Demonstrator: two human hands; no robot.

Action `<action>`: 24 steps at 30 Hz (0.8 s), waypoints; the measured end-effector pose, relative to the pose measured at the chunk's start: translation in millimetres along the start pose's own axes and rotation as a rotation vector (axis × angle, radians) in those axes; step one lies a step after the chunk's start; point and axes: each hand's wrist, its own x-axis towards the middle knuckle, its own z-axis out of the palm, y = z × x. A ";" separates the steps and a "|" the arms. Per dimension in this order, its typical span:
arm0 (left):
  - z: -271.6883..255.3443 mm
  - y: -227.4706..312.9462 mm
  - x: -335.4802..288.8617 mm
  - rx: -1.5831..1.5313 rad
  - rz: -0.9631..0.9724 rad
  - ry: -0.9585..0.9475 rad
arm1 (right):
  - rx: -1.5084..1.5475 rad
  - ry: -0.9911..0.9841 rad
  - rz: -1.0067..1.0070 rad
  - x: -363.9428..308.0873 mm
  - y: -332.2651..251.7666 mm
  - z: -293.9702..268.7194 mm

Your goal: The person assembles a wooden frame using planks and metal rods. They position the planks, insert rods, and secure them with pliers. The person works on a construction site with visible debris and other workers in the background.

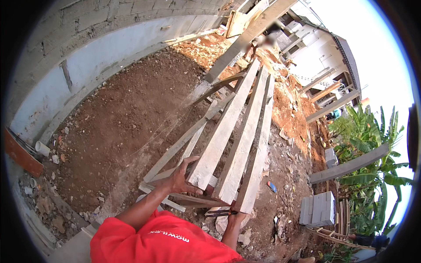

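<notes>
A long wooden trestle bench [239,149] stretches away from me, its top made of three pale, worn boards with gaps between them. My left hand [180,177] grips its near left corner, the fingers curled around the outer board. Under the near right end, my right hand [237,216] is closed on the frame, its fingers partly hidden by the wood. Slanted legs and braces [184,138] stick out on the left side. At the far end stands another person [267,41], blurred, with a hand close to the boards; whether it touches them I cannot tell.
Rough brown soil [131,114] with stones and rubble covers the ground. A block wall [101,48] runs along the left. Concrete posts [250,39] rise beside the bench's far end and on the right. Stacked grey blocks [318,209] and a blue sandal-like object [272,187] lie right.
</notes>
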 end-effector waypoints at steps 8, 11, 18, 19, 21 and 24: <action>-3.6 -18.9 25.9 -0.025 0.198 -0.010 | -0.087 0.257 0.169 15.7 18.8 -0.1; -1.5 -21.9 30.1 0.001 0.259 0.019 | -0.100 0.327 0.222 17.0 27.3 0.1; 2.4 -21.0 32.8 -0.052 0.258 0.055 | -0.066 0.445 0.360 9.9 60.4 -2.5; 2.7 -20.2 34.1 -0.059 0.257 0.052 | -0.058 0.454 0.383 9.6 68.7 -4.8; 3.8 -14.9 34.1 -0.060 0.223 0.038 | -0.038 0.458 0.446 4.9 83.8 -12.7; 7.3 -16.2 23.0 -0.098 0.114 0.016 | -0.006 0.349 0.585 0.8 115.3 -30.9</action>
